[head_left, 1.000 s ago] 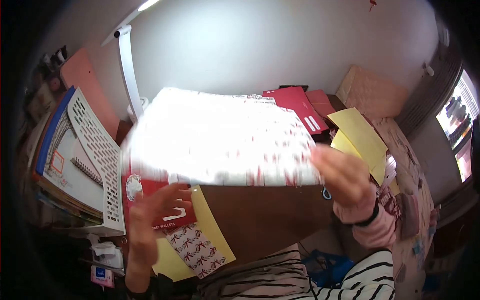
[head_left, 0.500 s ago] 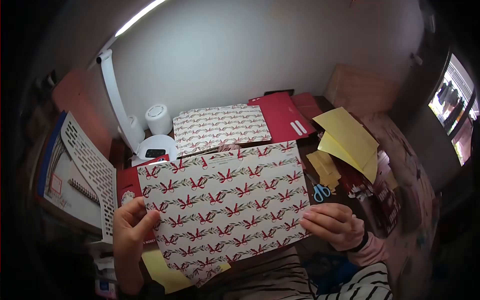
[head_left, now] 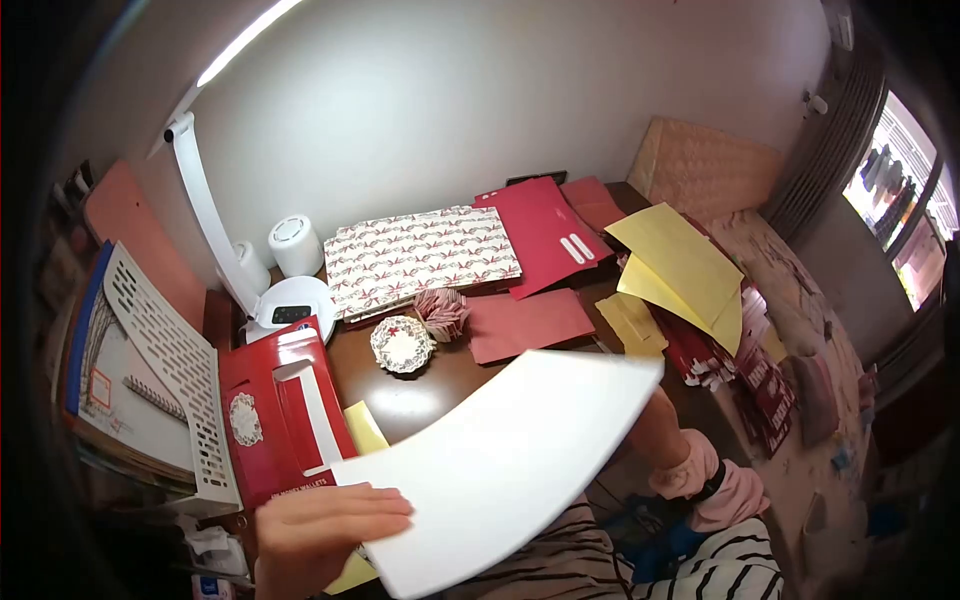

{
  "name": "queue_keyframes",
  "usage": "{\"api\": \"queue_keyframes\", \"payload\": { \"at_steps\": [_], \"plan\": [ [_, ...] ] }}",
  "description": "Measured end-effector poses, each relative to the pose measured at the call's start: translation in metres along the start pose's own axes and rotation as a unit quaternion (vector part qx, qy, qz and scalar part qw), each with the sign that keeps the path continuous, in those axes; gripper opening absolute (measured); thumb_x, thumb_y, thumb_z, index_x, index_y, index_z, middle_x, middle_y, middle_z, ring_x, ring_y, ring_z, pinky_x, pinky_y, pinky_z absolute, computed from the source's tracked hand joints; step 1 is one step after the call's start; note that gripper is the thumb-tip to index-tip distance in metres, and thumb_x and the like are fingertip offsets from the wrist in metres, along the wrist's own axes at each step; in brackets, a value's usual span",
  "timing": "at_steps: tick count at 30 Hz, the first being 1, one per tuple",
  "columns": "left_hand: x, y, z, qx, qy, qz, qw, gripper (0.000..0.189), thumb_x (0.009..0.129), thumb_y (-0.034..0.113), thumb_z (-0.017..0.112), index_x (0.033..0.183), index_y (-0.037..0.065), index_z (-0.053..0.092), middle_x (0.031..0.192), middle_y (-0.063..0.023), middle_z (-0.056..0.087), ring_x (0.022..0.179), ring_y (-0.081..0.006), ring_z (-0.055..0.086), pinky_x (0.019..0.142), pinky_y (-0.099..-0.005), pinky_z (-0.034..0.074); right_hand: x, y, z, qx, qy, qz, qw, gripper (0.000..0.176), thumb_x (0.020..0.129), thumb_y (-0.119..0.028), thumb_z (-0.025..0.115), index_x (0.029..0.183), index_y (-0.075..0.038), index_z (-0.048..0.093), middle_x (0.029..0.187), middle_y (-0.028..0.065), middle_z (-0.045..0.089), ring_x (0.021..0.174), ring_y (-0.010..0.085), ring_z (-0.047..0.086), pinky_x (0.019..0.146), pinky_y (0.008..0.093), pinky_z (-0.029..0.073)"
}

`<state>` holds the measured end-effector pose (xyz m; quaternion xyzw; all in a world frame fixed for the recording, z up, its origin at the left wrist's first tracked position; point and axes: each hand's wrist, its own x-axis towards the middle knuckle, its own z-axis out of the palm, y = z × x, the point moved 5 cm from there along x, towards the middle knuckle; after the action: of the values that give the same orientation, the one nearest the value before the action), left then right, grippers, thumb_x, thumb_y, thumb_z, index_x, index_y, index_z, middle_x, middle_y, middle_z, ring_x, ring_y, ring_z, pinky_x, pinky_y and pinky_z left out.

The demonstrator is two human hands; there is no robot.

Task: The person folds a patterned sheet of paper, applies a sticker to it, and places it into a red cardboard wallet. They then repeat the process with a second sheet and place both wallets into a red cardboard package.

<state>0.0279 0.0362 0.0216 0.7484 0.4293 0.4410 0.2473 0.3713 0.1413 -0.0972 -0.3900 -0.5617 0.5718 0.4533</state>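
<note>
A large paper sheet (head_left: 500, 460) is held up in front of me, bent, its plain white side facing the camera. My left hand (head_left: 335, 525) is closed on its lower left edge, fingers lying over the white face and thumb hidden underneath. My right hand (head_left: 652, 425) is behind the raised right end of the sheet and grips it there; its fingers are hidden by the paper. Left of the sheet lies a red printed box (head_left: 285, 400) labelled as wallets, with a cut-out window. Beyond the sheet stand a stack of round floral-edged tags (head_left: 402, 346) and a bundle of pinkish-red paper pieces (head_left: 443, 312).
A stack of bow-patterned sheets (head_left: 420, 255) lies by the wall, beside red folders (head_left: 550, 235) and a flat red piece (head_left: 528, 325). Yellow sheets (head_left: 680, 260) top a pile at right. A white lamp (head_left: 215, 210) and a perforated file rack (head_left: 170, 350) stand left.
The sheet has been turned from its bow-and-garland side to its plain white side and now bends. My left hand has moved right and down; my right hand has gone behind the sheet.
</note>
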Motion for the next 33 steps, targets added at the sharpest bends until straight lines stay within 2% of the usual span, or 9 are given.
{"api": "queue_keyframes", "payload": {
  "at_steps": [2, 8, 11, 13, 15, 17, 21, 25, 33],
  "plan": [
    [0.001, 0.007, 0.014, 0.077, -0.087, 0.003, 0.993, 0.018, 0.085, 0.001, 0.068, 0.088, 0.014, 0.080, 0.094, -0.0037, 0.078, 0.097, -0.0211, 0.075, 0.094, -0.0425, 0.058, -0.006, -0.009, 0.011, 0.228, 0.031, 0.104, 0.968, 0.052, 0.108, -0.029, 0.037, 0.144, 0.009, 0.042, 0.137, 0.0191, 0.059, 0.125, 0.0241, 0.058, 0.108, 0.0339, 0.043],
    [-0.007, -0.017, 0.036, 0.108, -0.226, 0.040, 0.967, 0.028, 0.082, -0.001, 0.067, 0.101, 0.016, 0.079, 0.105, -0.0008, 0.076, 0.107, -0.0174, 0.071, 0.110, -0.0492, 0.046, -0.029, 0.017, 0.021, 0.177, 0.099, 0.142, 0.969, 0.046, 0.108, -0.019, 0.037, 0.147, 0.005, 0.041, 0.140, 0.0154, 0.057, 0.127, 0.0216, 0.055, 0.107, 0.0327, 0.042],
    [-0.014, -0.026, 0.051, 0.105, -0.269, 0.048, 0.956, 0.029, 0.084, 0.002, 0.066, 0.107, 0.015, 0.076, 0.112, -0.0009, 0.073, 0.110, -0.0184, 0.067, 0.115, -0.0543, 0.039, -0.035, 0.017, 0.033, 0.251, 0.084, 0.135, 0.955, 0.048, 0.104, -0.018, 0.043, 0.146, 0.004, 0.044, 0.143, 0.0146, 0.052, 0.131, 0.0218, 0.051, 0.109, 0.0328, 0.040],
    [-0.015, -0.028, 0.061, 0.109, -0.277, 0.050, 0.953, 0.026, 0.084, 0.004, 0.066, 0.107, 0.013, 0.076, 0.113, -0.0016, 0.073, 0.111, -0.0191, 0.066, 0.116, -0.0555, 0.038, -0.036, 0.008, 0.042, 0.072, -0.009, 0.064, 0.995, 0.054, 0.097, -0.018, 0.049, 0.147, 0.005, 0.044, 0.150, 0.0164, 0.044, 0.139, 0.0238, 0.043, 0.114, 0.0347, 0.034],
    [-0.017, -0.030, 0.068, 0.113, -0.286, 0.054, 0.950, 0.024, 0.084, 0.006, 0.067, 0.106, 0.011, 0.075, 0.113, -0.0022, 0.072, 0.111, -0.0198, 0.065, 0.116, -0.0568, 0.036, -0.039, 0.010, 0.053, 0.048, -0.030, 0.022, 0.998, 0.058, 0.094, -0.018, 0.051, 0.147, 0.004, 0.044, 0.153, 0.0171, 0.040, 0.142, 0.0253, 0.039, 0.116, 0.0359, 0.031],
    [-0.019, -0.032, 0.073, 0.135, -0.300, 0.067, 0.942, 0.021, 0.085, 0.009, 0.066, 0.104, 0.008, 0.074, 0.112, -0.0028, 0.071, 0.111, -0.0201, 0.065, 0.117, -0.0590, 0.035, -0.041, 0.010, 0.063, 0.024, -0.050, -0.022, 0.998, 0.061, 0.092, -0.018, 0.053, 0.148, 0.004, 0.044, 0.156, 0.0177, 0.036, 0.145, 0.0267, 0.035, 0.118, 0.0372, 0.028],
    [-0.020, -0.032, 0.076, 0.149, -0.309, 0.072, 0.937, 0.020, 0.085, 0.011, 0.066, 0.103, 0.008, 0.074, 0.111, -0.0028, 0.071, 0.110, -0.0192, 0.065, 0.117, -0.0590, 0.035, -0.044, 0.010, 0.084, -0.210, -0.135, -0.106, 0.962, 0.065, 0.094, -0.020, 0.060, 0.152, 0.000, 0.038, 0.164, 0.0236, 0.021, 0.154, 0.0390, 0.015, 0.122, 0.0466, 0.017],
    [-0.021, -0.031, 0.077, 0.158, -0.318, 0.083, 0.931, 0.020, 0.085, 0.012, 0.066, 0.103, 0.008, 0.074, 0.110, -0.0027, 0.071, 0.109, -0.0186, 0.065, 0.117, -0.0585, 0.035, -0.042, 0.016, 0.107, -0.345, -0.186, -0.133, 0.910, 0.077, 0.099, -0.036, 0.059, 0.155, 0.003, 0.023, 0.162, 0.0250, 0.023, 0.152, 0.0410, 0.020, 0.123, 0.0483, 0.018],
    [-0.021, -0.032, 0.075, 0.154, -0.320, 0.064, 0.933, 0.020, 0.085, 0.013, 0.064, 0.102, 0.007, 0.073, 0.108, -0.0028, 0.070, 0.107, -0.0182, 0.065, 0.117, -0.0571, 0.035, -0.047, 0.032, 0.130, -0.490, -0.215, -0.167, 0.828, 0.067, 0.103, -0.035, 0.050, 0.151, 0.007, 0.031, 0.159, 0.0267, 0.028, 0.148, 0.0412, 0.029, 0.121, 0.0488, 0.024]
  ]
}}
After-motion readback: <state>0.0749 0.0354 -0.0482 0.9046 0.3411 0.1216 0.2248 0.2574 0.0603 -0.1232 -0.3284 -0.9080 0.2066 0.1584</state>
